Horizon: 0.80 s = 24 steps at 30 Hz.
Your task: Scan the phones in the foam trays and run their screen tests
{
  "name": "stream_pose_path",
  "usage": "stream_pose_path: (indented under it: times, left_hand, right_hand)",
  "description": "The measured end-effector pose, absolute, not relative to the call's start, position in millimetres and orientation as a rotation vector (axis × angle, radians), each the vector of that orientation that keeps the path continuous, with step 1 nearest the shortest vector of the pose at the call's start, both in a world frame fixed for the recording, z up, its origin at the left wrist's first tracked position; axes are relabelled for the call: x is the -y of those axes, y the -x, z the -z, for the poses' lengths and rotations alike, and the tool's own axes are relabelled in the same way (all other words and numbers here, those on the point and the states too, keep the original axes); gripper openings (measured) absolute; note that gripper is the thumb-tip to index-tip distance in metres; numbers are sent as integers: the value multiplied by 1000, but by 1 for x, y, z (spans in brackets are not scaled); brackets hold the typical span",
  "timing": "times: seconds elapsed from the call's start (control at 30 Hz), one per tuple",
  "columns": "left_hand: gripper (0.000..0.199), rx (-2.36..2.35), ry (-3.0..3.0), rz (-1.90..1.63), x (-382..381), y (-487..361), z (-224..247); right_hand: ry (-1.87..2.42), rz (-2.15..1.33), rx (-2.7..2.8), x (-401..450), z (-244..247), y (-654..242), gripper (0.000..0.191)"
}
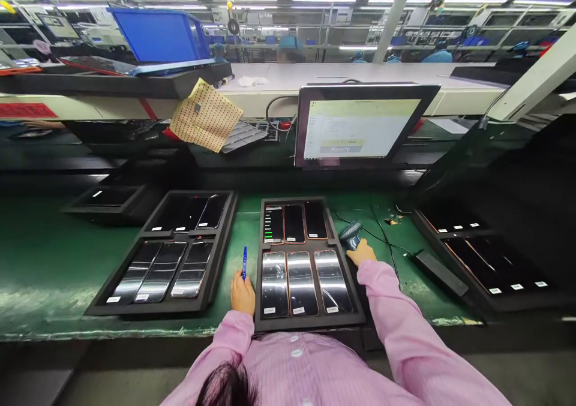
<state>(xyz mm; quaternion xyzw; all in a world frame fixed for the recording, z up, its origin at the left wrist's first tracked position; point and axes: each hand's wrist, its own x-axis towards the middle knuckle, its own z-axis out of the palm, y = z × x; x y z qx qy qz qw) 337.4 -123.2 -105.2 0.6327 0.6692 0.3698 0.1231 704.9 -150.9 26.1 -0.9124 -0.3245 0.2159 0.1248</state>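
Observation:
My left hand (243, 296) is closed around a blue marker pen (245, 262), which points away from me. It rests on the green bench just left of the middle black tray (297, 247). My right hand (361, 253) grips the handle of a dark barcode scanner (351, 232) at the tray's right side. Two rows of smartphones lie face up in this tray, each with a small white label where I can make it out. The phone at the far left (273, 225) has a lit screen with white and green text; the other screens look dark.
More phones fill a left tray (191, 235) and a right tray stack (445, 235). Behind the middle tray stands a monitor (355, 127) reading "Ready". A black box-shaped device (441, 272) and cables lie to the right. A blue bin (157, 34) sits on the shelf above.

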Motion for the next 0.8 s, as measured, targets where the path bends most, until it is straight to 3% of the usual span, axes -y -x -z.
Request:
stream_pose_path:
  times: [0.37, 0.8]
  left_hand:
    - [33, -1945, -1876, -1077, 126, -338, 97]
    - [33, -1939, -1882, -1081, 125, -338, 99]
  right_hand:
    - [1845, -1582, 522, 137, -87, -663, 25]
    - [1674, -1675, 297, 127, -82, -647, 29]
